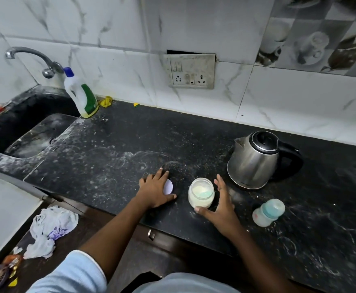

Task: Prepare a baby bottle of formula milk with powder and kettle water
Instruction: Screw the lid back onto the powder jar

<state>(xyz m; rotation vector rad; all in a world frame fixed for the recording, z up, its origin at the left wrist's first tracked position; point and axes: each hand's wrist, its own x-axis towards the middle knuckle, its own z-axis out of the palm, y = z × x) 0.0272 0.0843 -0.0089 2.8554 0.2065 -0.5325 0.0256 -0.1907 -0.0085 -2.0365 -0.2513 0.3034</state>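
open jar (201,193) of pale powder, capped baby bottle (268,212), lidded kettle (255,159)

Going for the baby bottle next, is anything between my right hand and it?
Nothing visible. Only counter lies between the right hand and the baby bottle; the powder jar stands left of the hand, the kettle farther back.

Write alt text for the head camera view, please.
A person's left hand rests on a round white lid on a black counter, the right hand open beside an open glass jar of pale powder. A steel kettle and teal-capped baby bottle stand nearby.
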